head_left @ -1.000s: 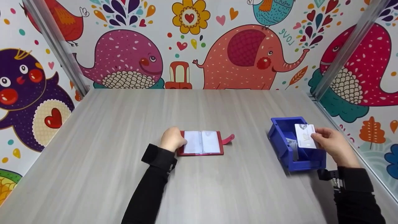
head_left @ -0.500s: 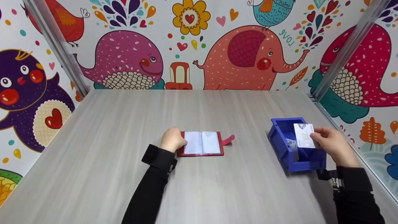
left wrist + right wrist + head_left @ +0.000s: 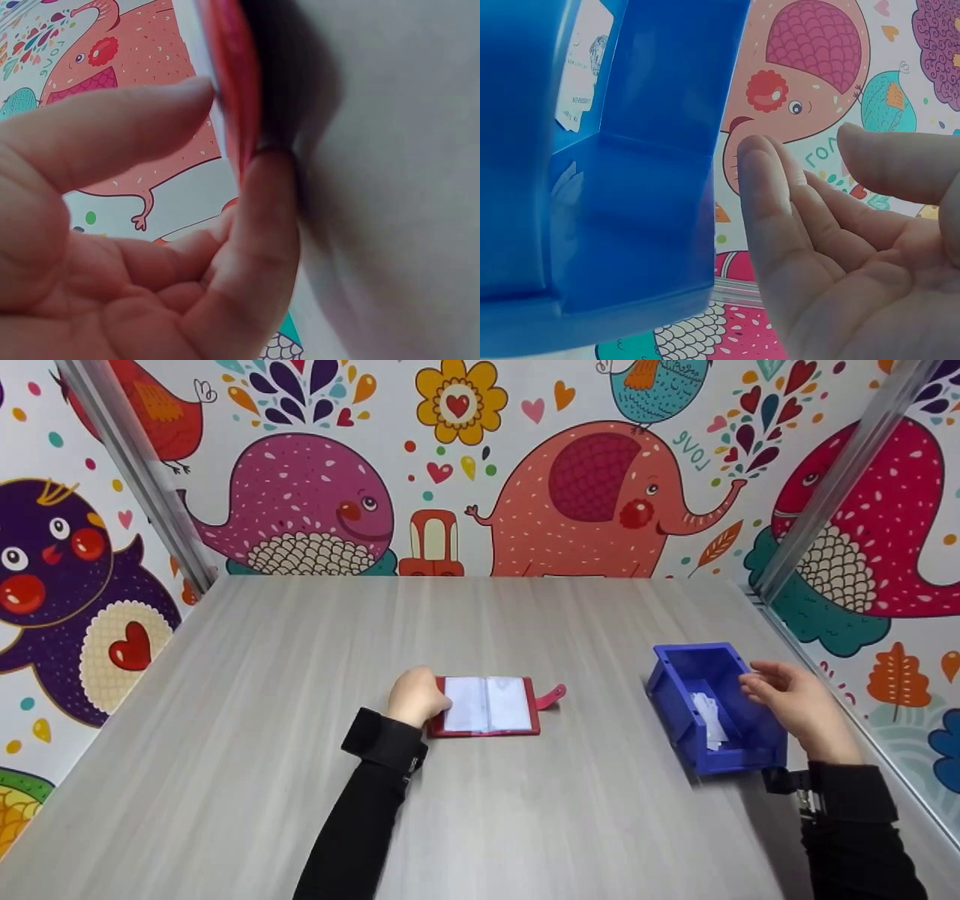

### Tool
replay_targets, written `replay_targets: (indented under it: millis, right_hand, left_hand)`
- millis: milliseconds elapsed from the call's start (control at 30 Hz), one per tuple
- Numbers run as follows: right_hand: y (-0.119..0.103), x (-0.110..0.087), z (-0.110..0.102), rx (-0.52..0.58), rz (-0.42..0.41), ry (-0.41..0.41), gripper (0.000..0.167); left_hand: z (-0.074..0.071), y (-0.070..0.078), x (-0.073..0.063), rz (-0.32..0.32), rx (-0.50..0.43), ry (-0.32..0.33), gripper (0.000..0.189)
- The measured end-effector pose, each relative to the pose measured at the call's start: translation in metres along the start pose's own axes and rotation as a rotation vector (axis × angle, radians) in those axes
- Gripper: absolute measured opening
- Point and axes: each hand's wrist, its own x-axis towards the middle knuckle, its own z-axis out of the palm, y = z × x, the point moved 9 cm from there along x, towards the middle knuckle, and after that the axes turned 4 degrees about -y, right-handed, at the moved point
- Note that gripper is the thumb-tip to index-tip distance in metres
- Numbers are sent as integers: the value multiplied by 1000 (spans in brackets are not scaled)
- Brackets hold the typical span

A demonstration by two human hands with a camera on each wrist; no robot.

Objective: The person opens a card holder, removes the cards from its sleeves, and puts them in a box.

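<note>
A small red card holder (image 3: pixel 534 712) with clear pages lies spread out flat on the table, its pink snap strap (image 3: pixel 553 695) pointing right. My left hand (image 3: pixel 415 697) pinches its left edge. In the left wrist view the thumb is against the page side and a finger (image 3: pixel 262 217) is behind the red cover. Just over the right wall of a blue bin (image 3: pixel 679 720), my right hand (image 3: pixel 802 705) holds nothing, thumb and fingers apart. White cards (image 3: pixel 707 720) lie at the bottom of the bin; in the right wrist view one card (image 3: pixel 585 64) shows print.
The table (image 3: pixel 570 817) is pale wood-grain. Around it stand walls (image 3: pixel 450 472) printed with cartoon animals, and metal posts (image 3: pixel 825 495) rise at the back corners. The blue bin stands near the table's right edge.
My right hand has let go of the white VIP card that it held over the bin; that card is no longer between the fingers. The left hand and the card holder have stayed put.
</note>
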Motion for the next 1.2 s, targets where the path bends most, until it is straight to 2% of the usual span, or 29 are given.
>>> replay_targets:
  millis: [300,533,900,1200]
  right_hand:
    - [-11,-5,2,-19,-24,7,59]
    - [-36,-16,1,-6,-120,52,50]
    - [-71,-27,17,25,-133,-22,53]
    - [-88,-27,35,13,-167,-56,53]
  left_hand:
    - [1,0,-1,-8,-17,-4,15]
    - [1,-1,-1,-13,-23,-10,14]
    - [0,1,-1,4,-14,-3,13]
    - [-1,1,-2,13,-18,1,12]
